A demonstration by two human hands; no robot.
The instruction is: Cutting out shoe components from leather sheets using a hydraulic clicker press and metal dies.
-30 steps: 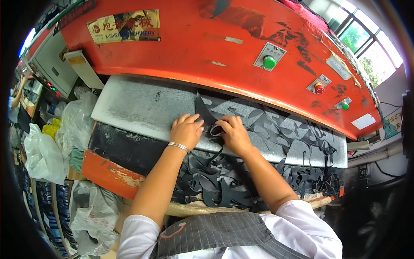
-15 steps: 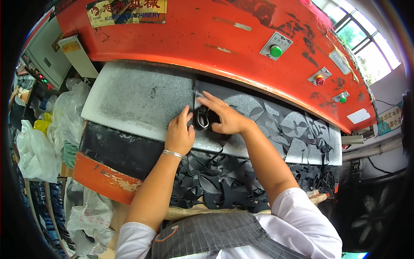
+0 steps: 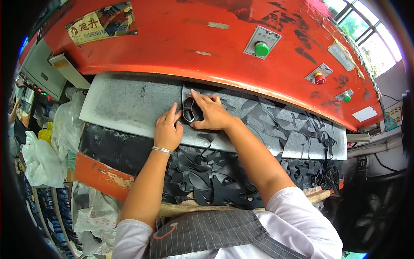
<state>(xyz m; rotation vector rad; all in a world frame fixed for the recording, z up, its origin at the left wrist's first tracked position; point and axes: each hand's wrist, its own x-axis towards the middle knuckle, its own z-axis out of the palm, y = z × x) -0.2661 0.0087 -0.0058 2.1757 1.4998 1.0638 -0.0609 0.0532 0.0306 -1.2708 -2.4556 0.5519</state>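
A small looped metal cutting die (image 3: 189,110) with a dark inside stands on the left end of a dark sheet (image 3: 258,116) riddled with curved cut-outs. My right hand (image 3: 214,115) is closed around its right side, the thumb at the near edge and the fingers at the far edge. Just left of the die is my left hand (image 3: 167,131), its fingers stretched out and the fingertips close to the die. I cannot tell whether they touch it. Sheet and die lie on a worn pale cutting board (image 3: 123,101).
A red machine beam (image 3: 172,52) spans the far side, carrying a green button (image 3: 261,49) and a red button (image 3: 319,78). Dark offcuts (image 3: 207,177) pile along the board's near edge, above a wooden bar (image 3: 185,210). Plastic bags (image 3: 45,157) hang at left.
My right hand has closed on the die, where its fingers were spread around it before. The whole view has shifted, so the board and hands sit differently in the picture.
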